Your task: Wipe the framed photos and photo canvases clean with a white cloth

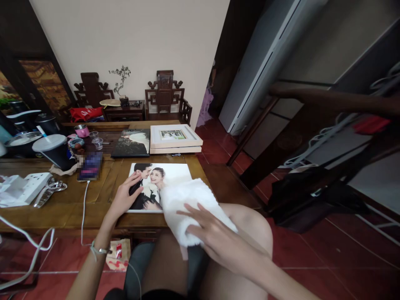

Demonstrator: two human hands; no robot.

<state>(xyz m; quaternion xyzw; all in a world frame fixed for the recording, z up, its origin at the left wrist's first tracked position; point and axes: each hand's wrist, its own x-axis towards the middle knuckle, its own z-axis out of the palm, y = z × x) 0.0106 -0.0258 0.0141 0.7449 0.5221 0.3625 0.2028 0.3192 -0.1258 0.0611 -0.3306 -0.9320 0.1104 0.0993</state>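
A photo panel (176, 171) with a picture of a couple lies flat near the front edge of the wooden table. My left hand (125, 195) rests on its left side, fingers stretched out over the picture. In my right hand (210, 229) is a fluffy white cloth (193, 198), with some fingers spread on top and its near edge folded around them. The cloth covers the lower right part of the panel and hangs over the table edge above my legs.
Behind the panel lie a dark photo panel (131, 142) and stacked white frames (175, 139). To the left are a charging phone (90, 166), a lidded cup with straw (54, 150), a power strip (29, 189) and cables. A wooden railing (328, 102) stands at right.
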